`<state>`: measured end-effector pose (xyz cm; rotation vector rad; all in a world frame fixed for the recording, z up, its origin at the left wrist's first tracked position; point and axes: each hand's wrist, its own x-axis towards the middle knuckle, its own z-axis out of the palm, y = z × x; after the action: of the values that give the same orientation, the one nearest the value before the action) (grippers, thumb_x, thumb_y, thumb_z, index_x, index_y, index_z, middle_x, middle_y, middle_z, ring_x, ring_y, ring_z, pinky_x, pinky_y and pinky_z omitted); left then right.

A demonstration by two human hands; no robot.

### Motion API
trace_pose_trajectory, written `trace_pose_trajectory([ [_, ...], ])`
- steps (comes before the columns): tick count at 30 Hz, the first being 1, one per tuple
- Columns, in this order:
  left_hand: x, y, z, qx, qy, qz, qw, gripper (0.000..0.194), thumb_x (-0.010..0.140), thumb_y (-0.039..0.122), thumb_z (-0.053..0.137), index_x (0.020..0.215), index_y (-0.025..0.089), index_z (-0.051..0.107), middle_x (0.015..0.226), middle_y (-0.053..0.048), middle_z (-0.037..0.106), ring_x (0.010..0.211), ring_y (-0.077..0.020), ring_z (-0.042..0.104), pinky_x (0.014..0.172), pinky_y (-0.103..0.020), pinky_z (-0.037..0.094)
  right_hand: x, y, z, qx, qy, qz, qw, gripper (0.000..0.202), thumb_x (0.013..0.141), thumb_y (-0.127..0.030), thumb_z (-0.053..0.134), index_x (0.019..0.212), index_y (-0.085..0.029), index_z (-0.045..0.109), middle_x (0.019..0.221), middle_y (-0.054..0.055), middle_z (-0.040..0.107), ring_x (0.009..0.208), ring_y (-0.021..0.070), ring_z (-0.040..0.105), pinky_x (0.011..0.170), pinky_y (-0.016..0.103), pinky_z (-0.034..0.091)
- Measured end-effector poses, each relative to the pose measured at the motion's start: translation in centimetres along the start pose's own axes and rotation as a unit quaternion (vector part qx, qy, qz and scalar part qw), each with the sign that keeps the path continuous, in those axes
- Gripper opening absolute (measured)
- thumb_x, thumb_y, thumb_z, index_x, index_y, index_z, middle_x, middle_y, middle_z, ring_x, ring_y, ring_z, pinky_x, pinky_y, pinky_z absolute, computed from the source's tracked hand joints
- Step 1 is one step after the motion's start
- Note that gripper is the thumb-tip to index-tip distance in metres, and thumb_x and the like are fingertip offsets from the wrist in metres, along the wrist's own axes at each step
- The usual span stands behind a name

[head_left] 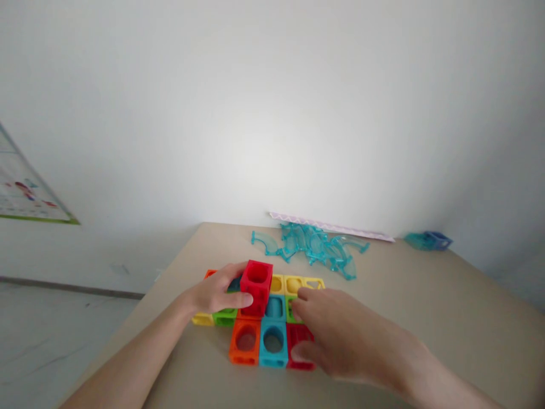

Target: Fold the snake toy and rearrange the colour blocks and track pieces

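Left hand (pixel 219 292) grips 1 red cube (pixel 257 289); uneven pressure could shift blocks (pixel 273 359) beneath its fingers; right hand (pixel 336 329) half-curled, hold unclear.

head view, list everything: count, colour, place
table: 1, beige, centre
wall: at least 1, white, behind
floor: 1, grey, lower left
poster: 1, white, green-edged, left
strip: 1, pale pink, table back
curved pieces: several, teal, near strip
corner block: 1, dark blue, back right
corner piece: count unclear, teal, by corner block
low blocks: many, multicoloured, front centre
raised block: 1, red, above low blocks
left hand: 1, bare, gripping raised block
right hand: 1, bare, at low blocks
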<state>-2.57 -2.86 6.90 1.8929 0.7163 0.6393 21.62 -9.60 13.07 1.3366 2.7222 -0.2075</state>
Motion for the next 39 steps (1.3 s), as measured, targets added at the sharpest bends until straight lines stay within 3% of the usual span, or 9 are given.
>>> trace_pose_trajectory([
  [3, -0.2, 0.4, -0.1, 0.008, 0.005, 0.014, 1.0, 0.05, 0.076, 0.053, 0.064, 0.107, 0.014, 0.057, 0.101, -0.008, 0.064, 0.092, -0.0232, 0.059, 0.082, -0.033, 0.05, -0.7, -1.0, 0.0, -0.013, -0.041, 0.021, 0.999, 0.028, 0.068, -0.04, 0.076, 0.084, -0.017, 0.069, 0.083, 0.008, 0.07, 0.075, 0.0271, 0.068, 0.062, 0.031, 0.048],
  [6, -0.2, 0.8, 1.2, 0.075, 0.052, 0.004, 0.996, 0.054, 0.074, 0.047, 0.068, 0.117, 0.017, 0.054, 0.105, -0.007, 0.063, 0.096, -0.023, 0.059, 0.088, -0.034, 0.048, -0.3, -2.0, 0.9, -0.059, -0.053, 0.018, 0.997, 0.022, 0.075, -0.023, 0.069, 0.094, -0.014, 0.069, 0.092, 0.013, 0.069, 0.076, 0.0269, 0.068, 0.061, 0.031, 0.05],
  [9, 0.0, 1.0, 3.3, 0.105, 0.064, -0.023, 0.992, 0.094, 0.063, 0.044, 0.079, 0.141, 0.025, 0.03, 0.123, -0.008, 0.056, 0.109, -0.025, 0.056, 0.098, -0.039, 0.044, 0.3, -2.3, 1.7, -0.071, -0.045, -0.01, 0.996, 0.02, 0.078, -0.012, 0.058, 0.095, -0.013, 0.069, 0.092, 0.014, 0.069, 0.075, 0.0263, 0.068, 0.057, 0.029, 0.048],
  [11, 0.2, 1.1, 4.4, 0.171, 0.058, -0.016, 0.984, 0.109, 0.05, 0.043, 0.085, 0.142, 0.024, 0.031, 0.135, -0.01, 0.048, 0.124, -0.0312, 0.046, 0.108, -0.044, 0.034, 0.6, -1.8, 1.9, -0.044, -0.043, -0.02, 0.998, 0.019, 0.076, -0.012, 0.058, 0.09, -0.014, 0.07, 0.088, 0.012, 0.07, 0.073, 0.0247, 0.068, 0.055, 0.027, 0.045],
  [15, 0.7, 1.5, 4.8, 0.214, 0.033, -0.001, 0.976, 0.087, 0.051, 0.041, 0.084, 0.129, 0.026, 0.05, 0.136, -0.007, 0.048, 0.125, -0.0329, 0.044, 0.109, -0.044, 0.032, 0.7, -0.2, 1.6, 0.022, -0.03, -0.029, 0.999, 0.015, 0.07, -0.021, 0.061, 0.082, -0.016, 0.069, 0.078, 0.007, 0.07, 0.06, 0.0189, 0.064, 0.046, 0.024, 0.036],
  [22, 0.7, 2.0, 4.3, 0.184, 0.034, 0.021, 0.982, 0.058, 0.068, 0.04, 0.076, 0.119, 0.025, 0.055, 0.127, -0.006, 0.055, 0.118, -0.0273, 0.05, 0.106, -0.04, 0.035, 1.0, 1.7, 0.1, 0.095, -0.075, -0.041, 0.992, 0.009, 0.067, -0.02, 0.059, 0.068, -0.017, 0.067, 0.063, 0.001, 0.065, 0.051, 0.0109, 0.054, 0.04, 0.018, 0.029],
  [28, 0.6, 1.9, 3.9, 0.166, 0.001, 0.054, 0.985, 0.089, 0.058, 0.049, 0.081, 0.134, 0.024, 0.043, 0.136, -0.008, 0.049, 0.123, -0.0295, 0.045, 0.11, -0.042, 0.03, 1.4, 1.5, 0.3, 0.073, -0.041, 0.005, 0.996, 0.012, 0.066, -0.016, 0.058, 0.072, -0.017, 0.068, 0.069, 0.003, 0.067, 0.053, 0.012, 0.057, 0.041, 0.019, 0.027],
  [34, 0.8, 2.2, 3.9, 0.218, -0.012, 0.03, 0.975, 0.085, 0.057, 0.043, 0.083, 0.132, 0.027, 0.046, 0.133, -0.007, 0.051, 0.123, -0.0297, 0.044, 0.114, -0.045, 0.021, 1.7, 1.8, 0.9, 0.022, -0.015, -0.036, 0.999, 0.012, 0.072, -0.021, 0.057, 0.074, -0.017, 0.068, 0.072, 0.004, 0.068, 0.061, 0.015, 0.061, 0.047, 0.021, 0.032],
  [39, 0.8, 2.1, 4.0, 0.247, -0.021, 0.035, 0.968, 0.069, 0.067, 0.043, 0.077, 0.129, 0.027, 0.051, 0.134, -0.007, 0.051, 0.125, -0.0304, 0.043, 0.115, -0.047, 0.018, 1.5, 0.6, 0.9, -0.032, -0.007, -0.042, 0.999, 0.013, 0.074, -0.021, 0.057, 0.073, -0.016, 0.069, 0.072, 0.007, 0.07, 0.063, 0.0182, 0.062, 0.052, 0.025, 0.034],
])
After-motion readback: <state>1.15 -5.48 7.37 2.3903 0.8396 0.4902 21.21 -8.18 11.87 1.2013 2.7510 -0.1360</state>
